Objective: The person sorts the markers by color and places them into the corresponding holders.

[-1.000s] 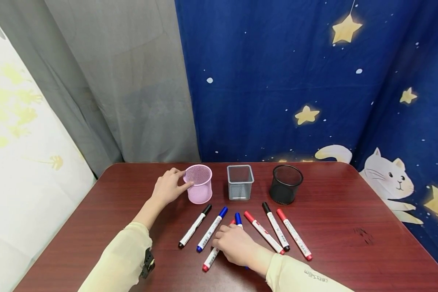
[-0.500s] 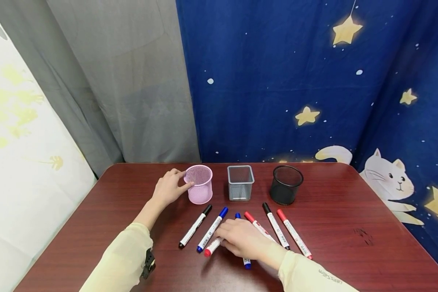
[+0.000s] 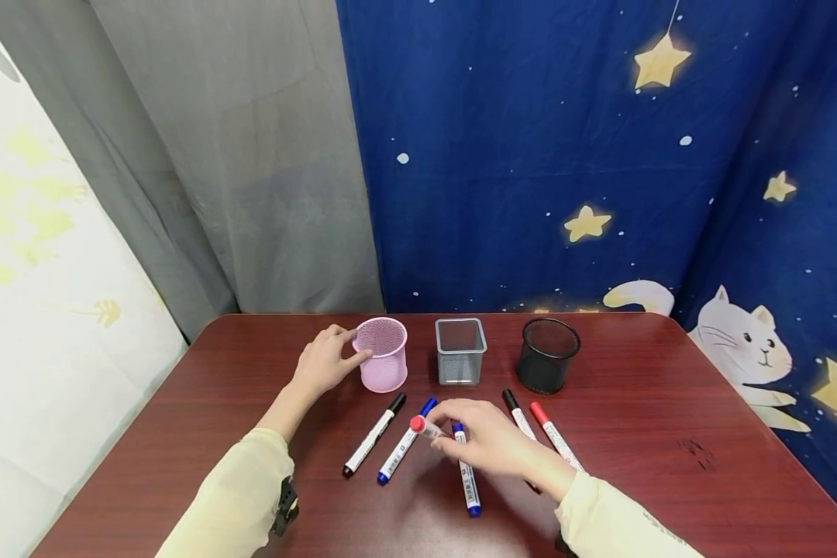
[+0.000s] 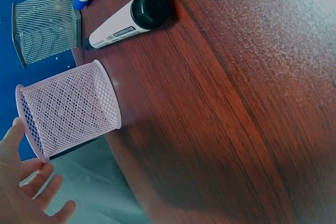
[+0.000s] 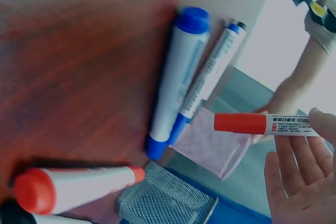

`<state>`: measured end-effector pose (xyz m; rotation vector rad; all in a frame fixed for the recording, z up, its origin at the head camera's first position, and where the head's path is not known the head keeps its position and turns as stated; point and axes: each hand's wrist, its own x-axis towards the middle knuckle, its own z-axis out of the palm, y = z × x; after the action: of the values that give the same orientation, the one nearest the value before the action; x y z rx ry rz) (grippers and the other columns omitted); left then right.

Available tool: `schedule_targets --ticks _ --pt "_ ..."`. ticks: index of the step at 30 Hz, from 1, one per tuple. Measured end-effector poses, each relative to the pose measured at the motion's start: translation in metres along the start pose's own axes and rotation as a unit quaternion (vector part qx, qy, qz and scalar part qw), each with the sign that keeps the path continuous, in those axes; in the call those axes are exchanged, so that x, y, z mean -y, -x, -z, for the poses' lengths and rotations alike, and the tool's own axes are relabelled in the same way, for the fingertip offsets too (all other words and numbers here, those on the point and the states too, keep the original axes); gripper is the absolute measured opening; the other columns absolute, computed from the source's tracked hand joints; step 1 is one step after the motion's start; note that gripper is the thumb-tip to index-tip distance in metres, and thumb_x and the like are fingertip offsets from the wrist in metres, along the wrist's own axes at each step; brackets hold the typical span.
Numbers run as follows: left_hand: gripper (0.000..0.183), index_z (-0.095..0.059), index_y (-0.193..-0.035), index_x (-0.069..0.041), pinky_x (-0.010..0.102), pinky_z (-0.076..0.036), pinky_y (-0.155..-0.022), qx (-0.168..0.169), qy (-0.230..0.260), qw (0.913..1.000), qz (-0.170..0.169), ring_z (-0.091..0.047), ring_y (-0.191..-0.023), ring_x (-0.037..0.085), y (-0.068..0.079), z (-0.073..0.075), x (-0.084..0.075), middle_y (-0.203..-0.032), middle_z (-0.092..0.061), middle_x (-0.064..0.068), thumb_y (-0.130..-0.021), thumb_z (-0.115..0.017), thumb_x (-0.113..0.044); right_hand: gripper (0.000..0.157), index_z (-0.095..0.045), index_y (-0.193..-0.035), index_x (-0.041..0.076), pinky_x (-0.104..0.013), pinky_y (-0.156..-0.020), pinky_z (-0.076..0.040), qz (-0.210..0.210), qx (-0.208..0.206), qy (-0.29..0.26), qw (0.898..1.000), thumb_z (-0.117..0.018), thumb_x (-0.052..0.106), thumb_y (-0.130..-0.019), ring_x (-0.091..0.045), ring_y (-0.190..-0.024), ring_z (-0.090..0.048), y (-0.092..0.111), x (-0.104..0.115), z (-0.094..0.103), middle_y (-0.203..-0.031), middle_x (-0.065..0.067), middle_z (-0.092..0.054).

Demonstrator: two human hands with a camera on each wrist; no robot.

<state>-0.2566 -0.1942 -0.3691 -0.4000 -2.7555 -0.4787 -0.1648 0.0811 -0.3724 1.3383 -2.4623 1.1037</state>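
Observation:
My left hand [image 3: 323, 363] holds the rim of a pink mesh pen cup [image 3: 384, 373] at the back left, thumb at the front and fingers behind. In the left wrist view, the fingertips sit right at the cup's rim. My right hand [image 3: 488, 442] pinches a red-capped whiteboard marker [image 5: 241, 123] between thumb and fingers, raised over the table. Its red end points left, towards the pink cup. Below the right hand lies a blue marker [image 3: 469, 484]; another blue marker [image 3: 399, 453] and a black marker [image 3: 373, 438] lie to its left.
A grey square mesh cup [image 3: 459, 364] and a black round mesh cup [image 3: 544, 368] stand along the back. A black marker [image 3: 521, 415] and a red marker [image 3: 556, 438] lie on the right, partly behind my right arm. Another red marker [image 5: 79, 187] shows in the right wrist view.
My right hand has lifted the red marker off the table and moved it up and slightly right. The blue marker beneath has shifted a little. My left hand stays at the pink cup.

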Motion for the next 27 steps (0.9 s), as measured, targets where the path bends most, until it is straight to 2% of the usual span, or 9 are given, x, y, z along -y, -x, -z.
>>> schedule_targets --ticks 2,5,9,11,16,21,27 --pt "0.056 -0.058 -0.114 0.001 0.048 -0.041 -0.075 0.001 0.0 1.0 0.001 -0.05 -0.096 0.031 0.0 0.0 0.0 -0.103 -0.055 0.015 -0.079 -0.061 -0.042 0.019 -0.058 -0.097 0.022 -0.019 -0.057 -0.04 -0.013 -0.009 -0.026 1.0 -0.065 0.019 -0.08 -0.006 -0.065 -0.051 -0.002 0.003 0.005 -0.076 0.014 -0.053" --pt "0.056 -0.058 -0.113 0.002 0.048 -0.041 -0.074 0.001 -0.001 1.0 0.0 -0.05 -0.095 0.031 0.0 0.0 0.0 -0.102 -0.055 0.016 -0.079 -0.062 -0.042 0.02 -0.059 -0.097 0.018 -0.022 -0.057 -0.042 -0.033 -0.026 -0.058 0.997 -0.066 0.015 -0.079 -0.008 -0.065 -0.052 -0.006 0.012 0.015 -0.075 0.011 -0.055" --pt "0.056 -0.058 -0.113 0.002 0.048 -0.041 -0.074 0.002 0.0 1.0 -0.001 -0.05 -0.095 0.03 0.0 0.0 0.0 -0.102 -0.055 0.016 -0.079 -0.061 -0.042 0.02 -0.06 -0.098 0.009 -0.031 -0.068 -0.046 -0.061 -0.05 -0.11 0.991 -0.065 0.006 -0.078 -0.011 -0.077 -0.057 -0.015 0.028 0.03 -0.082 0.001 -0.061" --pt "0.056 -0.058 -0.114 0.001 0.047 -0.041 -0.074 0.003 0.0 1.0 0.001 -0.05 -0.095 0.029 0.0 0.0 0.0 -0.102 -0.055 0.015 -0.079 -0.061 -0.043 0.02 -0.059 -0.098 0.004 -0.032 -0.069 -0.047 -0.076 -0.063 -0.134 0.986 -0.064 0.002 -0.078 -0.014 -0.078 -0.059 -0.019 0.034 0.037 -0.085 -0.004 -0.062" --pt "0.055 -0.058 -0.113 0.001 0.048 -0.041 -0.074 0.0 0.0 1.0 -0.002 -0.051 -0.095 0.03 0.0 -0.001 0.0 -0.102 -0.055 0.015 -0.079 -0.062 -0.042 0.02 -0.06 -0.099 0.001 -0.032 -0.069 -0.047 -0.111 -0.1 -0.143 0.978 -0.063 0.001 -0.08 -0.019 -0.08 -0.06 -0.03 0.039 0.049 -0.088 -0.008 -0.063" --pt "0.055 -0.059 -0.113 0.001 0.048 -0.042 -0.073 -0.004 0.001 1.0 -0.003 -0.051 -0.095 0.03 0.0 -0.001 0.001 -0.102 -0.055 0.015 -0.078 -0.063 -0.042 0.021 -0.059 -0.1 -0.002 -0.032 -0.069 -0.047 -0.119 -0.133 -0.143 0.973 -0.063 0.003 -0.08 -0.021 -0.08 -0.06 -0.039 0.036 0.053 -0.088 -0.009 -0.063" --pt "0.056 -0.059 -0.113 0.001 0.047 -0.042 -0.072 -0.002 0.0 1.0 -0.003 -0.051 -0.095 0.03 0.0 -0.001 0.001 -0.101 -0.055 0.014 -0.078 -0.063 -0.042 0.027 -0.059 -0.105 0.0 -0.029 -0.073 -0.046 -0.123 -0.159 -0.161 0.966 -0.065 0.008 -0.08 -0.017 -0.083 -0.059 -0.051 0.014 0.048 -0.092 -0.007 -0.062"
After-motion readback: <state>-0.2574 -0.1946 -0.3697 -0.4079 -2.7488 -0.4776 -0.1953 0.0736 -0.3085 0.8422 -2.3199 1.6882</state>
